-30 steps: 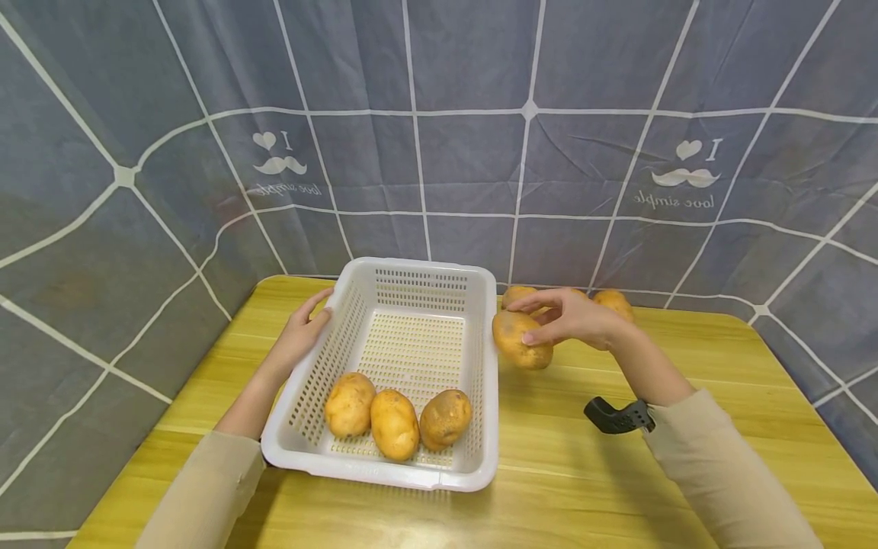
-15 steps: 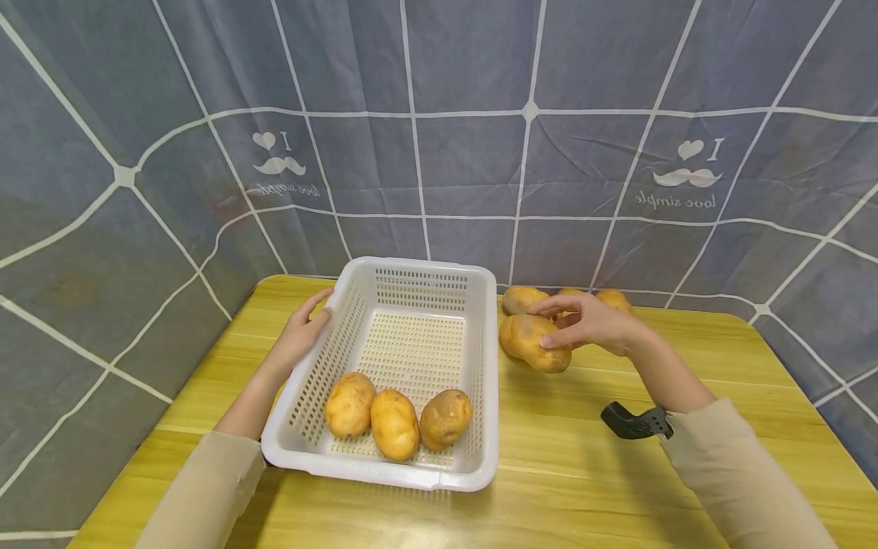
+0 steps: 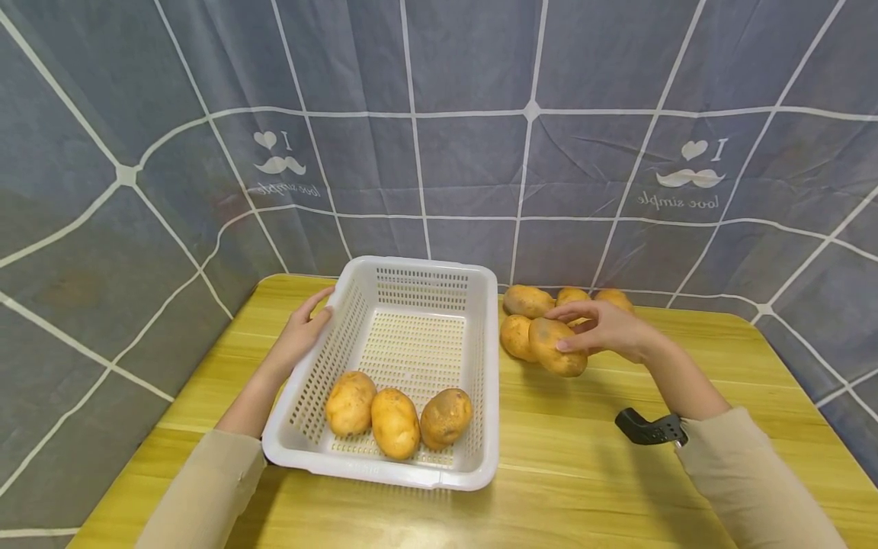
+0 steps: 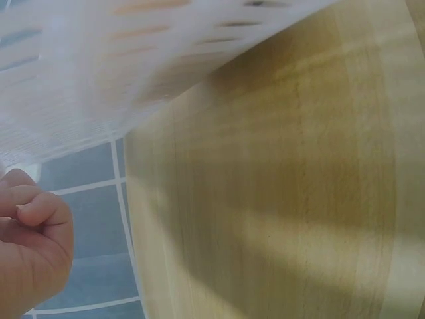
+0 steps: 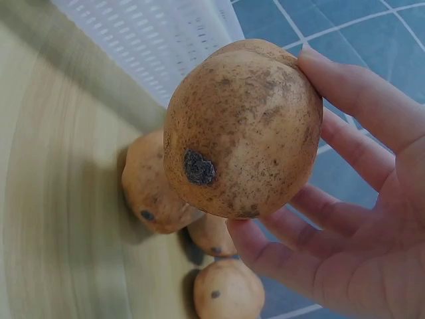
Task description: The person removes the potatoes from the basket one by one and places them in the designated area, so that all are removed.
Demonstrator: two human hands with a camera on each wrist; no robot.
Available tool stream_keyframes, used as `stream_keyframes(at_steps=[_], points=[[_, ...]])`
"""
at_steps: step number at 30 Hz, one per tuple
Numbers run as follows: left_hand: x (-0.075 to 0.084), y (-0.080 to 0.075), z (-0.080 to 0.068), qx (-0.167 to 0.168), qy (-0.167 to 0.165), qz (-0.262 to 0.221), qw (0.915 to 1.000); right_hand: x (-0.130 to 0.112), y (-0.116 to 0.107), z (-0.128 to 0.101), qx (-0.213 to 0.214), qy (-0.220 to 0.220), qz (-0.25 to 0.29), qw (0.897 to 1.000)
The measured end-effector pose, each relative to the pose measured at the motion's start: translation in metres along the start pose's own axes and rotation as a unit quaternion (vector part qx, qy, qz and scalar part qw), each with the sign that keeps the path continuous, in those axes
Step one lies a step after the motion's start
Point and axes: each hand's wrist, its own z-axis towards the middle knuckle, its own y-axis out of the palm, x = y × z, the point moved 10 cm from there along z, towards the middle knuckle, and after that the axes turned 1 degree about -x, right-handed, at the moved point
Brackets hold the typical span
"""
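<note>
The right hand [image 3: 607, 329] gripped a potato [image 3: 557, 347], thumb on one side and fingers curled round the other, and held it just above the wooden table [image 3: 583, 457]. In the right wrist view the same potato [image 5: 242, 129] showed a dark spot on its skin and sat between the thumb and the curled fingers [image 5: 345, 159] of the right hand [image 5: 358, 219]. Just behind and beside that hand lay four loose potatoes: one [image 3: 517, 336] next to the held one on the side towards the basket, another [image 3: 527, 300] beyond it, and two more [image 3: 572, 295] [image 3: 615, 299] partly hidden behind the fingers.

The left hand [image 3: 302, 329] rested against the outer wall of a white perforated plastic basket [image 3: 411, 282], fingers lying along its rim; how tightly it gripped could not be told from the head view. In the left wrist view the fingers [image 4: 36, 206] were curled by the blurred basket wall [image 4: 80, 80]. Inside the basket, near the end closest to the person, three potatoes [image 3: 350, 403] [image 3: 395, 423] [image 3: 446, 418] lay in a row, touching one another. A black wrist strap [image 3: 648, 428] showed at the cuff of the right sleeve.
</note>
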Motion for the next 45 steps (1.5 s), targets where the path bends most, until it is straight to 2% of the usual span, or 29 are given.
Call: stream_keyframes(at_steps=[11,18,31,39,45], points=[[-0.001,-0.001,0.001,0.003,-0.005,0.004,1.0,0.012,-0.005,-0.005,0.004,0.011,-0.007,1.0],[-0.003,-0.001,0.002,0.005,0.007,0.008,0.9999,0.022,-0.006,-0.007,0.013,0.019,-0.005,1.0],[-0.006,0.0,0.002,0.008,0.009,0.002,0.9999,0.042,-0.012,-0.012,0.035,0.029,0.004,0.999],[-0.006,0.0,0.0,0.006,0.002,0.007,1.0,0.052,-0.014,-0.014,0.04,0.035,0.009,0.999],[-0.006,0.0,-0.001,0.004,0.004,0.009,0.9999,0.06,-0.017,-0.014,0.051,0.042,-0.005,0.998]])
